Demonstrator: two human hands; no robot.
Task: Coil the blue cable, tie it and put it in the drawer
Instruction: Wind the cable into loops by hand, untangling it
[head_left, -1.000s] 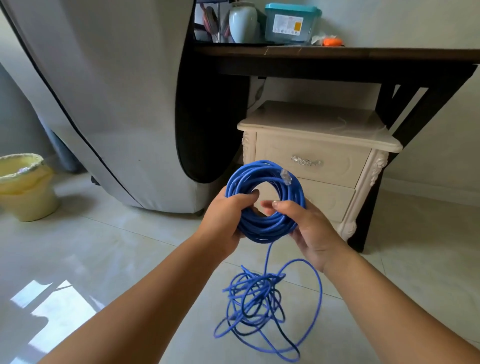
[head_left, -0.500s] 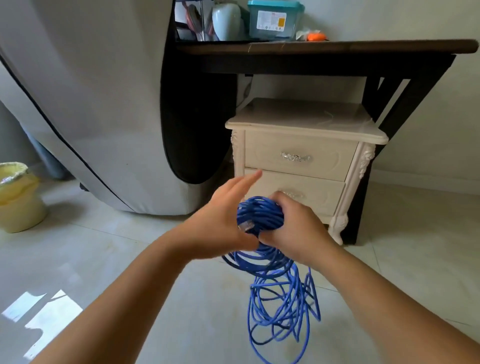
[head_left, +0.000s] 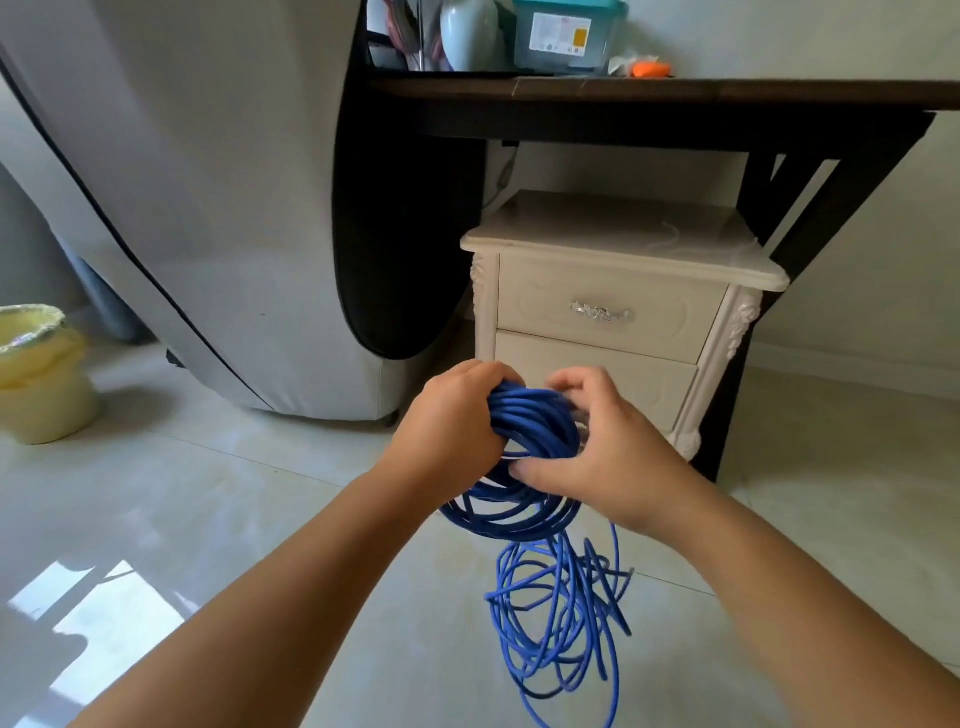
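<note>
- Blue cable (head_left: 530, 423), who has it?
- Both hands do. The left hand (head_left: 447, 421) has its fingers curled tight round the left side of the wound-up ring. The right hand (head_left: 597, 457) holds the other side. Its thumb is pressed on the front and its fingers are bent over the back.
- Is it all wound up?
- No. Only part of it is a ring, held up in the air between the two hands. The rest hangs down as loose loops (head_left: 556, 639) in a messy pile on the pale tiled floor (head_left: 234, 493), right under the hands.
- Where are the drawers?
- Just behind the hands stands a cream bedside cabinet (head_left: 623, 244). Its top drawer (head_left: 649, 322) has a shiny handle (head_left: 600, 312) and is closed. The bottom drawer (head_left: 639, 384) is closed too, and the hands hide part of it.
- What is above the cabinet?
- A dark wooden counter (head_left: 675, 93). On it are a teal box (head_left: 566, 36) with a label, a round white pot (head_left: 470, 34) and something small and orange (head_left: 652, 67). I can't tell what that one is.
- And on the left?
- A big thing under a grey cloth cover (head_left: 182, 182) with a black edge. Far left on the floor is a yellow bin (head_left: 41, 384) with a bag in it.
</note>
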